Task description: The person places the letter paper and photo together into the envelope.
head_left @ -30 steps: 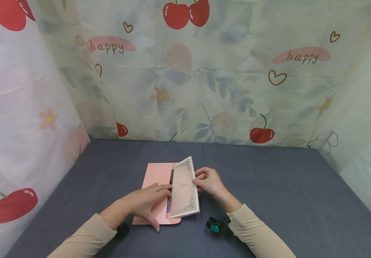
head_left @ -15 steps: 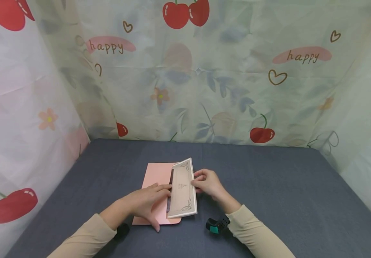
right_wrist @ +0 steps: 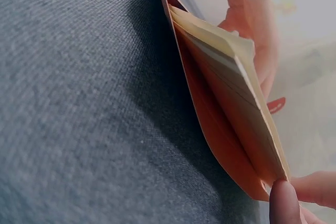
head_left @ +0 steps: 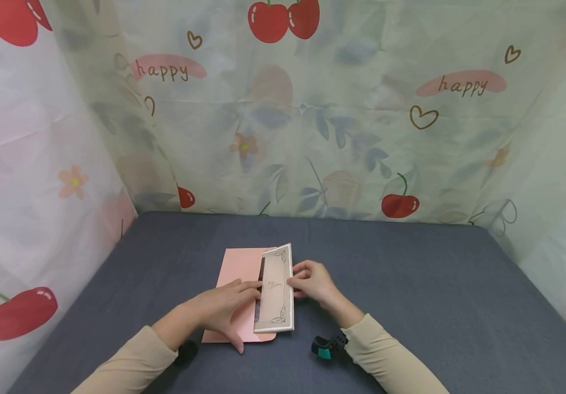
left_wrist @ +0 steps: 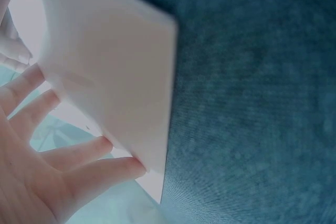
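Note:
A pink envelope-like folder [head_left: 243, 262] lies flat on the dark table. Over its right side sits a cream card [head_left: 274, 295] with scrolled corner ornaments, its right edge raised. A dark strip [head_left: 257, 312] shows along the card's left edge. My left hand [head_left: 224, 309] rests on the folder with fingers spread, fingertips at that strip. With thumb and fingers, my right hand [head_left: 315, 282] pinches the card's right edge. In the right wrist view, the card [right_wrist: 254, 93] looks thick and layered, tilted above the orange-looking folder [right_wrist: 210, 129], with a gap between them.
Dark blue-grey cloth covers the table [head_left: 411, 284]. A printed curtain [head_left: 342, 137] with cherries and "happy" lettering closes off the back and both sides. A black band with a teal patch [head_left: 324, 350] hangs by the right wrist; a small black object [head_left: 186, 351] is beneath the left.
My right hand has moved slightly left, bringing the card's raised edge left and lower over the folder. The left hand has stayed in place.

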`<state>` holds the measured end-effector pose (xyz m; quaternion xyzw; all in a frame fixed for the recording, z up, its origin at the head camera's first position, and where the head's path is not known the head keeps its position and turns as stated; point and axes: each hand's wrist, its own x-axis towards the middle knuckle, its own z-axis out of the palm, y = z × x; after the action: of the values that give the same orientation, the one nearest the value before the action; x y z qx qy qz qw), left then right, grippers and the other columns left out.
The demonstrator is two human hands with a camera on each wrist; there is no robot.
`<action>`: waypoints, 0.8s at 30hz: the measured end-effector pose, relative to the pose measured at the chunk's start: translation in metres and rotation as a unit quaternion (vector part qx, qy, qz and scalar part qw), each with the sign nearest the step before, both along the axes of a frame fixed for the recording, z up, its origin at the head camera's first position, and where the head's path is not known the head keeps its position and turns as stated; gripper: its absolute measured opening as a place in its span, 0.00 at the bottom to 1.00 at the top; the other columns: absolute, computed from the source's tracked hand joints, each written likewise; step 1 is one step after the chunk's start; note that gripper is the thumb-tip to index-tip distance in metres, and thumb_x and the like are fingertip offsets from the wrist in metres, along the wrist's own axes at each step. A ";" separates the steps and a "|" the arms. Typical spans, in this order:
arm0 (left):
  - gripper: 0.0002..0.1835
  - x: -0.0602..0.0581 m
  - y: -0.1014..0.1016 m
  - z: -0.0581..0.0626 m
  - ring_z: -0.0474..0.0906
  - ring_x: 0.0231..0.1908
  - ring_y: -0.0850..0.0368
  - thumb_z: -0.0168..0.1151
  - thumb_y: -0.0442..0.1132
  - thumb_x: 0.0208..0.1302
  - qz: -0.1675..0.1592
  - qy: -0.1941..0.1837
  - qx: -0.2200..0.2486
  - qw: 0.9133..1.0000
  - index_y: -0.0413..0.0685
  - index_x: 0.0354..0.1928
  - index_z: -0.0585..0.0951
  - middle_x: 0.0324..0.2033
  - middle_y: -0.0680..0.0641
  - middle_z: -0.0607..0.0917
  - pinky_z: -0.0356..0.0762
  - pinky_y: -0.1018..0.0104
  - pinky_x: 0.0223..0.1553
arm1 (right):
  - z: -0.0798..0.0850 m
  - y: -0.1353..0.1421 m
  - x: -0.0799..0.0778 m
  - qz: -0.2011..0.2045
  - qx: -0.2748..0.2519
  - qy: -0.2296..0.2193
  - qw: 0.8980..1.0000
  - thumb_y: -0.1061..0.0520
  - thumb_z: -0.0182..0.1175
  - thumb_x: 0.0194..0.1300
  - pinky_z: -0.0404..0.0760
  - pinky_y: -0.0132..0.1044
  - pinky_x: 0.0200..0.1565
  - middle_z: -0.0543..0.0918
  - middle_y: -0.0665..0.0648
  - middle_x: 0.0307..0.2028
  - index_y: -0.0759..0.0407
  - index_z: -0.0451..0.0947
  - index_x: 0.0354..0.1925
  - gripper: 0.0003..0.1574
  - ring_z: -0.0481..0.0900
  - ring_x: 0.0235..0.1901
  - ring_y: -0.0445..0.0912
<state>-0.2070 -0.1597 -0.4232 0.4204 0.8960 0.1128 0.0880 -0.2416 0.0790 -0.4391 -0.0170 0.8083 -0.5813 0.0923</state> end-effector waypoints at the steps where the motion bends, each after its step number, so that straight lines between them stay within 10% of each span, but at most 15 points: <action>1: 0.51 0.000 0.000 0.000 0.64 0.62 0.52 0.72 0.69 0.30 0.000 0.000 0.001 1.000 0.54 0.59 0.68 0.68 0.49 0.62 0.68 0.57 0.60 | 0.000 0.000 0.000 0.001 0.000 0.001 1.000 0.67 0.63 0.54 0.84 0.37 0.27 0.83 0.60 0.28 0.70 0.72 0.43 0.17 0.80 0.20 0.40; 24: 0.50 -0.001 -0.001 0.000 0.62 0.66 0.53 0.73 0.68 0.31 -0.003 -0.015 0.009 1.000 0.53 0.59 0.67 0.68 0.48 0.62 0.56 0.49 0.68 | -0.001 -0.009 0.005 0.022 -0.011 0.007 1.000 0.67 0.62 0.55 0.84 0.36 0.27 0.82 0.62 0.28 0.71 0.71 0.44 0.18 0.79 0.20 0.39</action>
<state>-0.2083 -0.1604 -0.4234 0.4218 0.8923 0.1271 0.0984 -0.2368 0.0704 -0.4401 -0.0399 0.8021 -0.5875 0.0995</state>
